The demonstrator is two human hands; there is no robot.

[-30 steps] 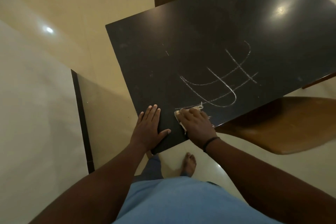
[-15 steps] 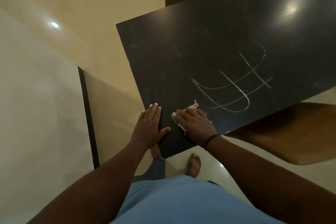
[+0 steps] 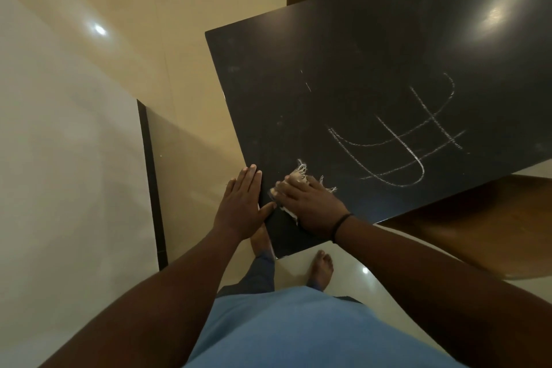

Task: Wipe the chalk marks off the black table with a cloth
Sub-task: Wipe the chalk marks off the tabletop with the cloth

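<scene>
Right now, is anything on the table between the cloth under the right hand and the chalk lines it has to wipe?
Nothing visible: bare black tabletop lies between the frayed pale cloth under the right hand and the white chalk lines.

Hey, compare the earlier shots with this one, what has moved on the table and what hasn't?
Little changed. The right hand has slid the cloth slightly towards the table's left edge, closer to the left hand, and more frayed fringe shows beyond its fingers. It presses the cloth flat as before. The left hand stays flat on the black table edge. The chalk marks are untouched, none wiped yet.
</scene>
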